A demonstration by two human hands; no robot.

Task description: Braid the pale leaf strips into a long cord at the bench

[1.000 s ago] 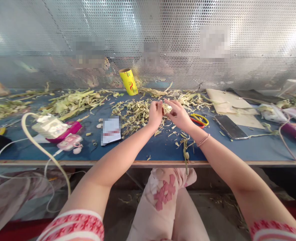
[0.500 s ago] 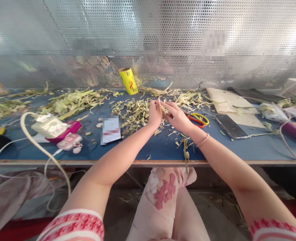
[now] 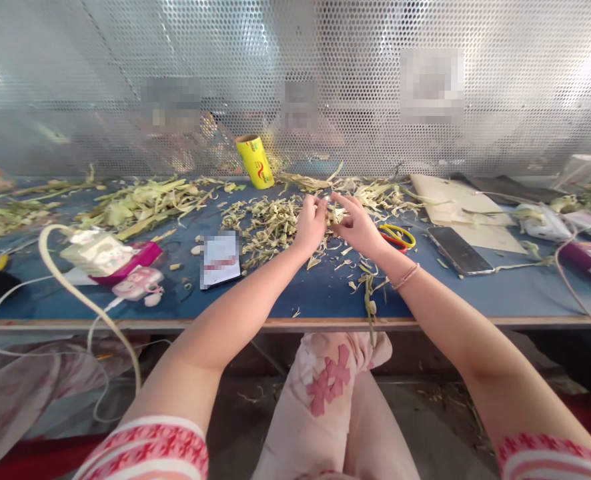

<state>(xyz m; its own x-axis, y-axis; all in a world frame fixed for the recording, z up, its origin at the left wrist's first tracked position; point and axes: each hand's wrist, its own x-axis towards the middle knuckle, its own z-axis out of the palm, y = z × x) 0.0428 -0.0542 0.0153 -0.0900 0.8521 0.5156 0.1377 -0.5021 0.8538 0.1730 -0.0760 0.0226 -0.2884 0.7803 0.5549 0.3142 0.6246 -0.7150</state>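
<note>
My left hand (image 3: 311,225) is raised over a pile of small pale-green plant pieces (image 3: 270,227) on the blue table, its thumb and fingers pinched together. What sits in that pinch is too small to make out; a whitish tip shows there. Close on its right is my right hand (image 3: 359,230), index finger stretched toward the left fingertips and the other fingers lower, with a gap between them. Its thumb is mostly hidden. Behind the right wrist lie yellow and red looped handles (image 3: 398,235), perhaps of scissors or pliers. Peeled strips (image 3: 370,293) are scattered below the hands.
A yellow cardboard tube (image 3: 255,163) stands tilted by the perforated metal panel (image 3: 355,80). Left are long leaf strips (image 3: 140,203), a phone with its screen lit (image 3: 220,260) and a charger with cables (image 3: 98,252). Right are a dark phone (image 3: 460,251) and brown cardboard (image 3: 455,203).
My right hand has drawn slightly away from the left and its fingers have spread. The left hand has barely moved.
</note>
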